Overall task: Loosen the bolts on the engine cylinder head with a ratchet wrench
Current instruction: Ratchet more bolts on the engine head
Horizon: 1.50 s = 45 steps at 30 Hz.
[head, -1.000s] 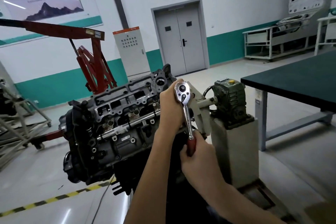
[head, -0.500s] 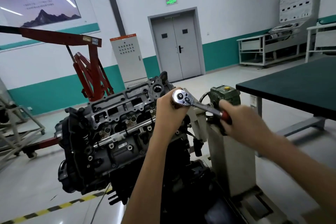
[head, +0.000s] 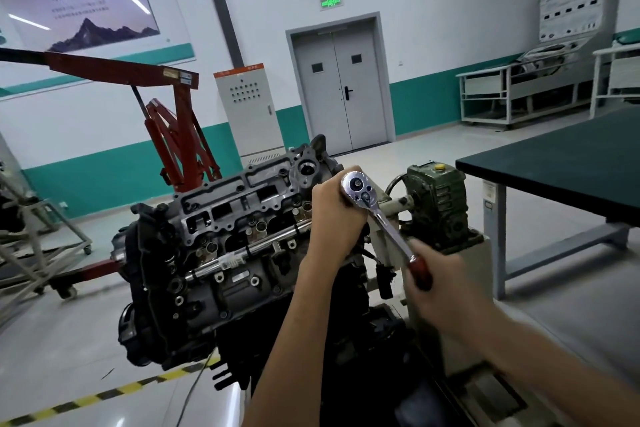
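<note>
Crane: a red steel engine crane [head: 173, 135] stands behind the engine on your left side, and its long boom goes out of view to the left.
Cabinet and door: a tall grey metal cabinet [head: 247, 107] and a grey double door [head: 341, 87] are at the far wall, well apart from you.
Table: a work table with a dark green top [head: 561, 163] and grey legs stands on your right.
Gearbox: a green cast gearbox with a yellow cap [head: 436, 204] sits just beside the right end of the engine, behind the wrench handle.
Floor: a yellow-and-black striped tape [head: 104, 395] runs across the floor below the engine.
Engine: the grey metal engine cylinder head [head: 242, 215] is in the middle of the view, tilted toward you.
In the way: your left forearm and fist cover the right end of the cylinder head, so the bolt and the socket are hidden.
Wrench: the chrome ratchet wrench with a dark red handle [head: 384, 222] has its round head at the upper right corner of the cylinder head. The handle slopes down to the right.
Left hand: your left hand [head: 334, 211] is curled tight round the part of the wrench under its round head.
Right hand: your right hand [head: 440, 288], blurred, is wrapped round the dark red handle.
</note>
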Motion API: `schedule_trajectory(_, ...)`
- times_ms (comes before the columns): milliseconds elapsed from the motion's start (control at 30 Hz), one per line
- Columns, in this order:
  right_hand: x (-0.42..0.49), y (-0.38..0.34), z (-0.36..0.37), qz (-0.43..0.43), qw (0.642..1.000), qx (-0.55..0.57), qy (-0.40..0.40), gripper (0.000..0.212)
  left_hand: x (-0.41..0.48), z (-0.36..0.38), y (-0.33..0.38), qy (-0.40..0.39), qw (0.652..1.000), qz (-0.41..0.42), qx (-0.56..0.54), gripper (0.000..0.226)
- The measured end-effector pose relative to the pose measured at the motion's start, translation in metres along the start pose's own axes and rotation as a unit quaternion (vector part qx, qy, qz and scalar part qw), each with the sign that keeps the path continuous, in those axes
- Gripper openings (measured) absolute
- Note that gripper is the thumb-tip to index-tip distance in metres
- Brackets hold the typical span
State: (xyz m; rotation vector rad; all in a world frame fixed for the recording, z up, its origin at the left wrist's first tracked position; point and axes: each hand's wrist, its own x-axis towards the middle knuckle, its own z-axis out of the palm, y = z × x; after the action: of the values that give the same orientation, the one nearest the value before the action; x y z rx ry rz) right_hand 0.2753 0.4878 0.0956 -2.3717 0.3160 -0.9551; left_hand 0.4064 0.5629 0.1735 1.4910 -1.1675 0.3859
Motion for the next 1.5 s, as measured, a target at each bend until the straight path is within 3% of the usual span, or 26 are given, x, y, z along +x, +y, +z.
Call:
schedule_trajectory(167,0.053,0.022,-0.068,-0.113,0.962,-0.246,0.018,0.027,0.000,-0.004,0.002,-0.025,1.000,-0.003,-0.014,0.032)
schedule_trajectory(267,0.068,0.021,-0.073,-0.107,0.955,-0.276,0.029,0.027,0.000,-0.008,0.003,-0.048,0.998,-0.015,-0.025,0.027)
schedule_trajectory(333,0.051,0.021,-0.058,-0.075,0.971,-0.225,0.011,0.023,-0.001,-0.008,0.001,-0.051,0.998,-0.013,-0.037,0.029)
schedule_trajectory(433,0.008,0.003,-0.015,0.014,0.999,-0.050,-0.002,0.020,-0.006,-0.004,0.000,-0.019,1.000,0.003,-0.022,0.041)
schedule_trajectory(567,-0.017,-0.049,0.042,0.050,0.983,0.150,0.089,0.026,-0.008,-0.002,-0.002,0.007,1.000,-0.005,-0.017,0.028)
schedule_trajectory(667,-0.017,-0.060,0.054,0.050,0.977,0.182,0.096,0.027,-0.005,-0.007,-0.001,-0.011,1.000,-0.010,-0.019,0.026)
schedule_trajectory(800,-0.008,-0.023,0.019,0.010,0.996,0.080,0.037,0.029,-0.002,-0.004,-0.001,-0.009,0.999,-0.032,-0.007,0.042)
schedule_trajectory(900,0.013,0.011,-0.023,-0.034,0.997,-0.053,-0.045,0.024,-0.002,-0.001,-0.001,-0.001,0.999,-0.032,-0.009,0.036)
schedule_trajectory(1033,0.057,0.023,-0.072,-0.130,0.961,-0.242,-0.005,0.027,-0.001,0.000,0.002,0.013,0.999,-0.027,-0.025,0.020)
schedule_trajectory(1133,0.080,0.017,-0.085,-0.145,0.948,-0.282,0.010,0.030,0.000,-0.001,0.004,0.005,0.999,-0.031,-0.034,0.021)
schedule_trajectory(1233,0.063,0.018,-0.070,-0.112,0.963,-0.244,0.011,0.026,-0.003,0.002,-0.001,0.028,0.998,-0.018,-0.047,0.019)
schedule_trajectory(1333,0.023,0.009,-0.032,-0.031,0.994,-0.102,-0.015,0.024,-0.008,0.009,-0.003,0.069,0.997,0.021,-0.032,0.016)
schedule_trajectory(1500,-0.018,-0.046,0.039,0.062,0.986,0.133,0.084,0.027,-0.008,0.016,-0.005,0.070,0.994,0.023,-0.074,0.033)
